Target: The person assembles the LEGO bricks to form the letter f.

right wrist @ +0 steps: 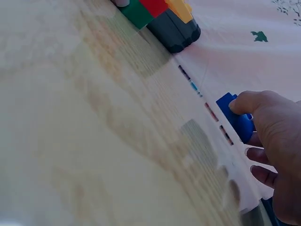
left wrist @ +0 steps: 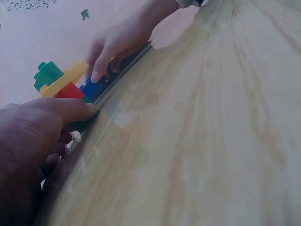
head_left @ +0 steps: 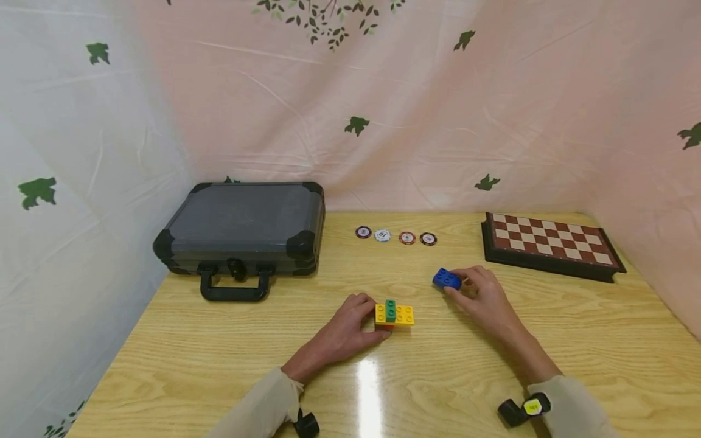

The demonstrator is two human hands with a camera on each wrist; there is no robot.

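Note:
My left hand (head_left: 350,327) grips a small stack of building blocks (head_left: 404,314) low on its left side, thumb in front and fingers behind. In the left wrist view the stack shows a green block (left wrist: 48,75) on top, a flat yellow block (left wrist: 63,81), a red block (left wrist: 70,91) and green at the bottom, by the table surface. To the right, my right hand (head_left: 486,301) pinches a blue building block (head_left: 446,278) between thumb and fingers. One end of that blue block (right wrist: 241,123) is rounded, and it is held above the table in the right wrist view.
A dark grey case (head_left: 246,216) with a black handle lies at the back left. Behind the hands a row of several poker chips (head_left: 407,238) lies flat. A folded chessboard box (head_left: 553,245) sits at the back right. Printed cloth (head_left: 411,121) hangs behind the table.

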